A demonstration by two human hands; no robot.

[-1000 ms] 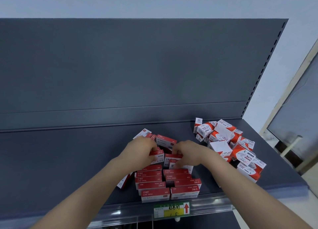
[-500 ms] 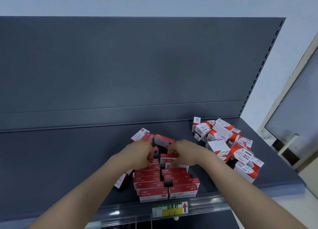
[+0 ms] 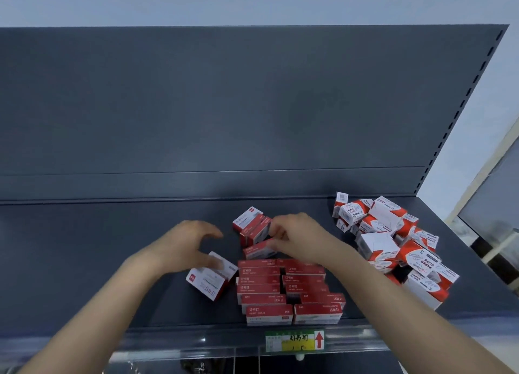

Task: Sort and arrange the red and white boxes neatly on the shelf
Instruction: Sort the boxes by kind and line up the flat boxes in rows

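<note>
Behind the stack (image 3: 286,286), right fingers (image 3: 280,227) around a box (image 3: 257,250) (left fingers (image 3: 209,231) wide)

The left hand (image 3: 185,250) has left the stack (image 3: 289,289) and swung toward 9 o'clock, fingers now spread, over a loose box (image 3: 209,278) there.

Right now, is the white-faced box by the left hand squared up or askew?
Askew: the white-faced box lies rotated beside the red rows, below the left hand.
</note>
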